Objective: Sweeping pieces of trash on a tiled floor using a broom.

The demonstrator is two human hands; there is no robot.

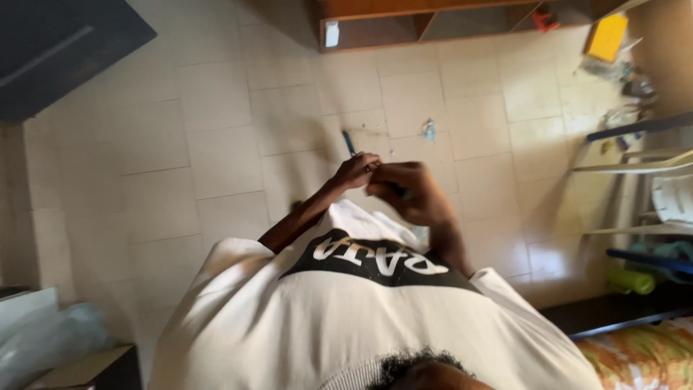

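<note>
I look down over my white T-shirt (346, 318), which has a black printed band, at both hands held together above a tiled floor (216, 144). My left hand (356, 170) is closed around a thin blue stick-like thing (349, 143) that points up and away from me. It is too blurred to tell whether it is a pen or a brush. My right hand (413, 193) is curled with its fingers against the left hand's fingers. A small bluish bit shows under its fingers, and I cannot tell whether it grips anything.
A wooden shelf unit (433, 18) stands at the far wall with a yellow item (606, 36) beside it. A dark cabinet (58, 50) is at the far left. At right are a rack (642, 166), a green cylinder (629, 280) and a floral-sheeted bed (642, 354). A small scrap (429, 130) lies on the floor.
</note>
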